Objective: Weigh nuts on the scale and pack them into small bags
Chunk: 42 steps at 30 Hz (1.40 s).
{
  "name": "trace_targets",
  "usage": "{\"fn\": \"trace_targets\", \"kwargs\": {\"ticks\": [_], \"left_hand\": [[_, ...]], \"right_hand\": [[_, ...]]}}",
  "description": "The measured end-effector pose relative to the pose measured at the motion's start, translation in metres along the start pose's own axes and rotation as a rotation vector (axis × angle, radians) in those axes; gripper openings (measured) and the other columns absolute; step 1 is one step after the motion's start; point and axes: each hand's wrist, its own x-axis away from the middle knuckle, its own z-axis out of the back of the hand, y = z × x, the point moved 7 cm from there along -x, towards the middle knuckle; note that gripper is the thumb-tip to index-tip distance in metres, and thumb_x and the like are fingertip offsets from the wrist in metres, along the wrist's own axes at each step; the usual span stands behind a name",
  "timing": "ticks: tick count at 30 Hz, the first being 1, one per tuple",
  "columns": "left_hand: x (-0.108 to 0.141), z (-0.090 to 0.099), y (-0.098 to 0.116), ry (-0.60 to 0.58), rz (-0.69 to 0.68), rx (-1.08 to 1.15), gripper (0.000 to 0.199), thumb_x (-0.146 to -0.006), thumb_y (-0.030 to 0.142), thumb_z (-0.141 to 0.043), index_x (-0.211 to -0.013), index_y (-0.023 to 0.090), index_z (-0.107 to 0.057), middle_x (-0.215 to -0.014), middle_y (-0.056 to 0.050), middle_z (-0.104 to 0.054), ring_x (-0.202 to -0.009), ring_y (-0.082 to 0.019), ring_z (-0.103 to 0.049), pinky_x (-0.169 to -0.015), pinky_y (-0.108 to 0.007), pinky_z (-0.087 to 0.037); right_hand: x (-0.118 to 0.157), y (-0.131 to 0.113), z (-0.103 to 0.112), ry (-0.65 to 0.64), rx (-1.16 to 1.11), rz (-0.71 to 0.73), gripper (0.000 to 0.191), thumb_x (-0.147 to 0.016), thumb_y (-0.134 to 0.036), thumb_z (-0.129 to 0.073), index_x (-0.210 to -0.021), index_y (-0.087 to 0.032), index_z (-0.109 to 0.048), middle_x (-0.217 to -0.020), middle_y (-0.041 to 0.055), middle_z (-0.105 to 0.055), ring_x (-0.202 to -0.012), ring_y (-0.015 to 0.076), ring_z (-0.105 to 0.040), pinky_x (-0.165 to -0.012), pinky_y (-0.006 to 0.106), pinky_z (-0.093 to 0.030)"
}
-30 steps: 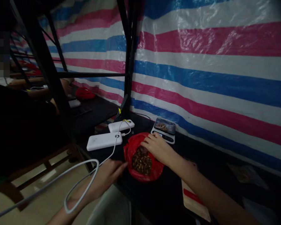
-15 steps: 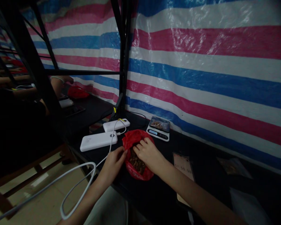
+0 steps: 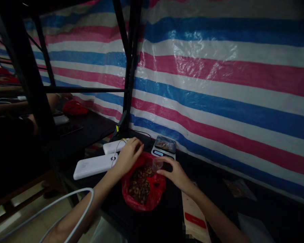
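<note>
A red plastic bag (image 3: 155,194) stands wide open on the black table, with many small brown pieces (image 3: 139,185) inside. Between the thumb and fingers of my right hand (image 3: 172,172) is a small clear cup (image 3: 157,165), over the bag's right rim. My left hand (image 3: 131,153) is raised at the bag's upper left edge, fingers bent close together; what they hold, if anything, is hidden. Behind the bag, a white scale (image 3: 157,153) with a lit display carries a clear packet of brown pieces (image 3: 165,144).
Two white power banks (image 3: 95,166) with a white cable (image 3: 87,206) lie left. A phone (image 3: 195,216) rests by my right forearm, with clear packets (image 3: 240,189) farther right. Black metal posts (image 3: 130,60) rise behind. Another person's arm (image 3: 12,108) is at far left.
The bag is opened wider, showing more pieces. My right hand has come out of it, now with the clear cup. My left hand has moved up. The phone's screen looks different and the view has shifted.
</note>
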Motion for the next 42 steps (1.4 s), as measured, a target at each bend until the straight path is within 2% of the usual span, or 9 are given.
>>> {"fn": "trace_targets", "kwargs": {"ticks": [5,9,13,17,24,30,35,39,42], "left_hand": [[-0.082,-0.089,0.017,-0.320,-0.370,0.038,0.038,-0.078,0.042,-0.052,-0.107,0.018,-0.054,-0.117,-0.009,-0.048,-0.111,-0.022,-0.041,-0.094,-0.034,-0.032],[-0.110,-0.169,0.010,-0.599,-0.357,0.011,0.078,-0.059,0.056,-0.065,-0.122,0.013,-0.045,-0.128,-0.016,-0.041,-0.117,-0.030,-0.036,-0.094,-0.036,-0.031],[-0.114,-0.207,0.011,-0.665,-0.359,0.038,0.062,-0.058,0.056,-0.065,-0.103,0.014,-0.059,-0.105,-0.011,-0.059,-0.100,-0.027,-0.051,-0.084,-0.032,-0.037],[-0.114,-0.209,0.014,-0.656,-0.295,0.315,0.047,-0.062,0.052,-0.064,-0.088,0.013,-0.062,-0.076,-0.003,-0.062,-0.070,-0.016,-0.055,-0.062,-0.023,-0.039],[-0.115,-0.203,0.016,-0.691,-0.107,0.836,0.046,-0.060,0.045,-0.068,-0.089,0.011,-0.060,-0.070,0.000,-0.058,-0.062,-0.010,-0.049,-0.059,-0.021,-0.038],[-0.121,-0.195,0.013,-0.599,-0.124,0.861,0.043,-0.058,0.043,-0.070,-0.083,0.011,-0.060,-0.071,0.000,-0.058,-0.066,-0.011,-0.050,-0.065,-0.023,-0.040],[-0.127,-0.194,0.011,-0.558,-0.121,0.667,0.048,-0.058,0.042,-0.070,-0.096,0.012,-0.061,-0.083,-0.005,-0.063,-0.077,-0.017,-0.057,-0.073,-0.027,-0.042],[-0.124,-0.200,0.001,-0.530,-0.040,0.303,0.062,-0.051,0.042,-0.074,-0.105,0.014,-0.059,-0.102,-0.011,-0.061,-0.102,-0.030,-0.051,-0.091,-0.041,-0.034],[-0.117,-0.189,-0.002,-0.531,-0.063,0.310,0.083,-0.046,0.044,-0.076,-0.119,0.016,-0.049,-0.124,-0.014,-0.048,-0.119,-0.034,-0.037,-0.098,-0.046,-0.025]], "right_hand": [[0.006,0.044,0.055,0.168,-0.063,-0.141,0.034,-0.067,-0.029,-0.064,-0.100,-0.021,-0.058,-0.106,0.0059,-0.063,-0.101,0.0220,-0.057,-0.093,0.043,-0.040],[0.006,0.087,0.094,0.297,-0.007,-0.249,0.033,-0.063,-0.025,-0.065,-0.095,-0.019,-0.057,-0.098,0.0063,-0.066,-0.094,0.0231,-0.061,-0.088,0.045,-0.044],[-0.006,0.106,0.112,0.304,0.125,-0.277,0.030,-0.062,-0.018,-0.062,-0.092,-0.018,-0.056,-0.089,0.0061,-0.068,-0.085,0.0226,-0.064,-0.080,0.042,-0.048],[-0.023,0.090,0.117,0.246,0.428,-0.183,0.028,-0.069,-0.015,-0.058,-0.097,-0.017,-0.055,-0.092,0.0072,-0.066,-0.086,0.0209,-0.062,-0.079,0.037,-0.047],[-0.056,0.023,0.089,0.015,1.363,0.174,0.020,-0.079,-0.010,-0.047,-0.096,-0.015,-0.056,-0.087,0.0099,-0.061,-0.085,0.0242,-0.054,-0.073,0.038,-0.040],[-0.062,-0.006,0.071,0.036,1.653,0.407,0.021,-0.081,-0.012,-0.044,-0.098,-0.011,-0.056,-0.094,0.0127,-0.061,-0.089,0.0246,-0.051,-0.074,0.036,-0.036],[-0.030,0.007,0.108,0.326,1.373,-0.016,0.025,-0.081,-0.017,-0.047,-0.105,-0.017,-0.052,-0.096,0.0092,-0.063,-0.090,0.0245,-0.054,-0.078,0.039,-0.032],[0.023,0.073,0.124,0.442,0.970,-0.421,0.026,-0.079,-0.033,-0.049,-0.102,-0.020,-0.050,-0.094,0.0051,-0.067,-0.088,0.0238,-0.060,-0.079,0.039,-0.034],[0.066,0.130,0.123,0.497,0.670,-0.631,0.033,-0.077,-0.042,-0.047,-0.104,-0.023,-0.048,-0.099,0.0034,-0.066,-0.093,0.0242,-0.060,-0.078,0.037,-0.037]]}}
